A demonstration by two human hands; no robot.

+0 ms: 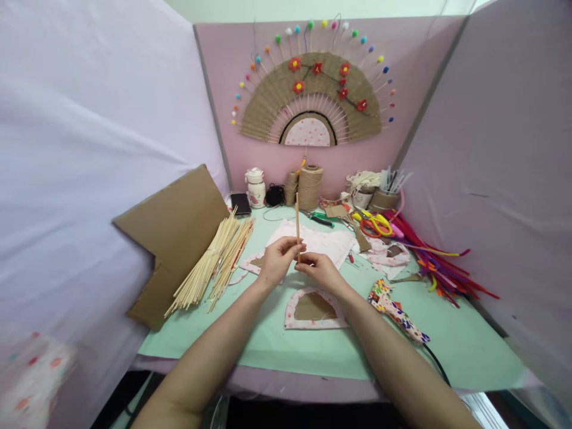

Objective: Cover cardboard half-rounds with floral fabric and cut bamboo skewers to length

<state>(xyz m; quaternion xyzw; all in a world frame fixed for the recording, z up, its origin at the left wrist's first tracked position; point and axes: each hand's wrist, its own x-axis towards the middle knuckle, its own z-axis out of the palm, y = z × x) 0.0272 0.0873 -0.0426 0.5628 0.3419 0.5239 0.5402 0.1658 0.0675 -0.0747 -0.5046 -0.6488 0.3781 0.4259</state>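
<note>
Both of my hands pinch a thin wooden stick (297,220), held upright above the middle of the table. My left hand (281,253) grips it a little higher, and my right hand (317,267) closes on its lower end. Whether it is one stick or a few pressed together, I cannot tell. Below my hands lies a half-round cardboard piece edged with pink dotted cloth (315,308). Behind them a sheet of pink dotted cloth (333,239) is spread out. A bundle of bamboo skewers (205,259) rests to the left, with looser sticks beside it.
A cardboard sheet (176,217) leans at left. On the right lie a flower-patterned glue gun (397,313) with a cord, scissors (378,224) and pipe cleaners (442,262). Twine spools (310,187) and a white bottle (255,188) stand behind. A decorated fan (313,83) hangs on the back panel.
</note>
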